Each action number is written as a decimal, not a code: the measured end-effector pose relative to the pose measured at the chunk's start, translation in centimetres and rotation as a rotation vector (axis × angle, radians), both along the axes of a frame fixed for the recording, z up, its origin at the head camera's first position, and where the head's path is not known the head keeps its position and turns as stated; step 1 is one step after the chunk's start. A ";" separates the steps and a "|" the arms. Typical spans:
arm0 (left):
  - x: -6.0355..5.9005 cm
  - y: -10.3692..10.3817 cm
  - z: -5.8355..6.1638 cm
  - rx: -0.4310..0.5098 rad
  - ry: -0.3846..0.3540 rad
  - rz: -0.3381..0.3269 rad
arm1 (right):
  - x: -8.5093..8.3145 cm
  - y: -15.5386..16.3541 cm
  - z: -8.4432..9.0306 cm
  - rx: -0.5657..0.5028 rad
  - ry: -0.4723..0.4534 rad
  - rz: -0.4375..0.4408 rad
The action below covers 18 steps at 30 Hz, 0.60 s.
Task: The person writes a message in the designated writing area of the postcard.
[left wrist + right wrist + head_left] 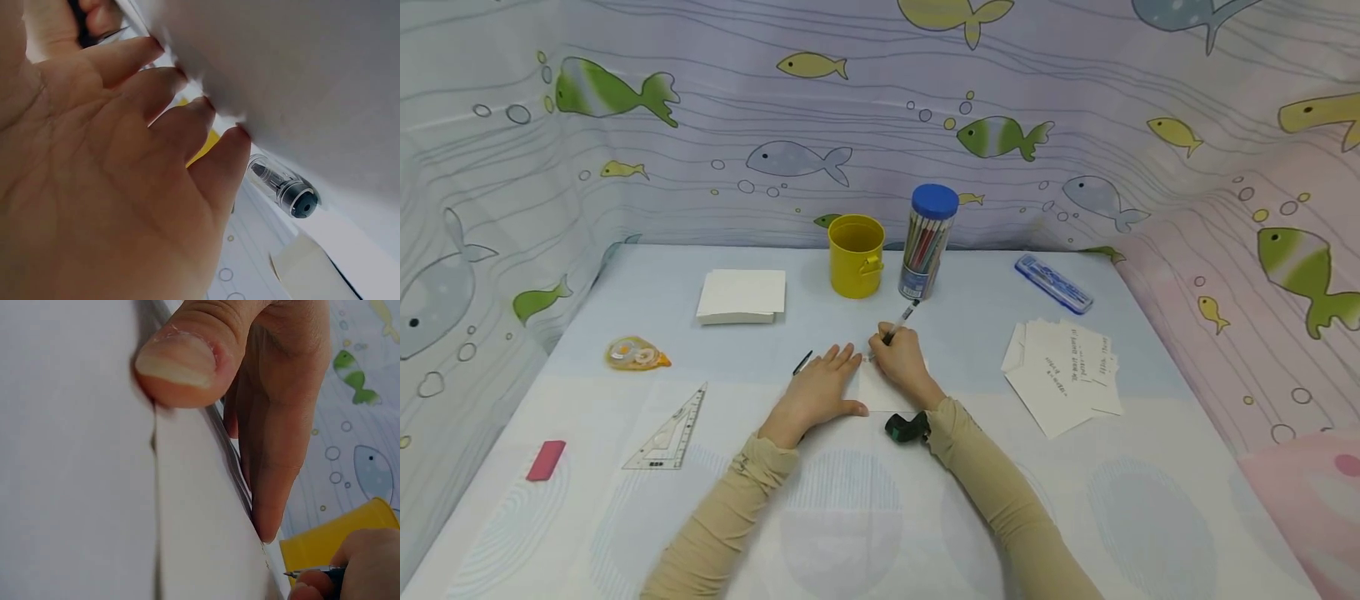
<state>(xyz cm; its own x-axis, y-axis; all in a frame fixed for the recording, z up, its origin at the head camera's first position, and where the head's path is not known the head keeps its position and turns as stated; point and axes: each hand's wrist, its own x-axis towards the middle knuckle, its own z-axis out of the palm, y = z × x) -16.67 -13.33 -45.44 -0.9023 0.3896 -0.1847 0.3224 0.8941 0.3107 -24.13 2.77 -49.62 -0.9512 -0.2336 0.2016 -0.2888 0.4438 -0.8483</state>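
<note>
A small white card (876,393) lies on the table in front of the person. The left hand (820,390) rests on its left side with fingers spread; thumb and fingertips press the card in the right wrist view. In the right hand (904,360) a pen (901,322) with a clear barrel and dark grip is held, tilted, its tip near the card's upper left part. The pen's metal point (297,573) shows low in the right wrist view. Just beyond the left hand lies a clear, dark-ended pen cap (802,362), larger in the left wrist view.
Behind stand a stack of blank cards (742,296), a yellow bucket (857,267) and a blue-lidded pencil tub (927,242). On the right are a blue case (1054,283) and handwritten cards (1060,375); on the left, correction tape (636,354), a set square (670,433) and a pink eraser (546,460).
</note>
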 end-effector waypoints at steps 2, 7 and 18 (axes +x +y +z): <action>0.0 0.1 0.1 0.007 -0.005 0.000 | 0.1 0.2 -0.1 -0.025 0.002 -0.025; 0.1 0.5 0.7 -0.032 -0.033 0.012 | 0.0 0.5 -0.2 -0.032 -0.037 0.002; 0.2 0.7 1.4 -0.084 -0.063 0.021 | -0.1 1.0 0.0 -0.085 -0.142 0.102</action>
